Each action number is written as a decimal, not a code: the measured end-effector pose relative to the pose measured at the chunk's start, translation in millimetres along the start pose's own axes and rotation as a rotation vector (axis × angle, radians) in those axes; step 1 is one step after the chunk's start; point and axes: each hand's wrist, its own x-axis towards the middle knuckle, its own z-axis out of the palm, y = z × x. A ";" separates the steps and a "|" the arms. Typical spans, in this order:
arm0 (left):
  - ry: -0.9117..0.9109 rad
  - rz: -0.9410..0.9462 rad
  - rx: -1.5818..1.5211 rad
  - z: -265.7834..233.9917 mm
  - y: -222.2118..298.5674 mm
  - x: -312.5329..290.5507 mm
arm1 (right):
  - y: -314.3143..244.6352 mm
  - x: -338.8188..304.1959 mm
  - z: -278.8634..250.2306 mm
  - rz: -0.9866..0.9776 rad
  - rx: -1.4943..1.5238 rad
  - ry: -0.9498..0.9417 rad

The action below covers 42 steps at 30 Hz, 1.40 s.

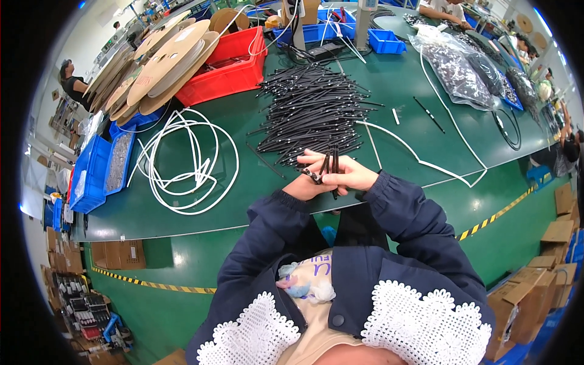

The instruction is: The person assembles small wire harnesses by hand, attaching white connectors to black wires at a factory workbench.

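Observation:
My right hand [354,175] is closed round a few short black cables [332,160], which stand up between its fingers just above the table's near edge. Against it, my left hand [303,186] pinches the end of a black cable with a pale tip [312,176]. The fingers overlap, so exactly how the cables pass from one hand to the other is partly hidden. Right beyond both hands lies a big heap of black cables [310,109] with pale tips, most of them lying crosswise. One loose cable [265,160] rests at the heap's near left.
White tubing [234,155] lies coiled at left, near blue bins [91,173]. Cardboard reels [173,64] lean by a red crate [252,70]. At right are another white tube [447,173], a single black cable [429,115] and plastic bags of parts [456,70]. Other people sit farther off.

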 end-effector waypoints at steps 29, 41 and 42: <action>0.356 0.004 -0.212 4.5 -24.6 10.3 | -2.2 40.3 29.8 -0.212 -0.557 0.838; 0.434 -0.072 -0.298 4.1 -37.2 6.5 | 9.4 24.8 38.0 -0.482 -0.614 0.948; 0.449 -0.049 -0.268 4.2 -38.7 5.9 | 1.4 25.9 42.6 -0.512 -0.708 0.908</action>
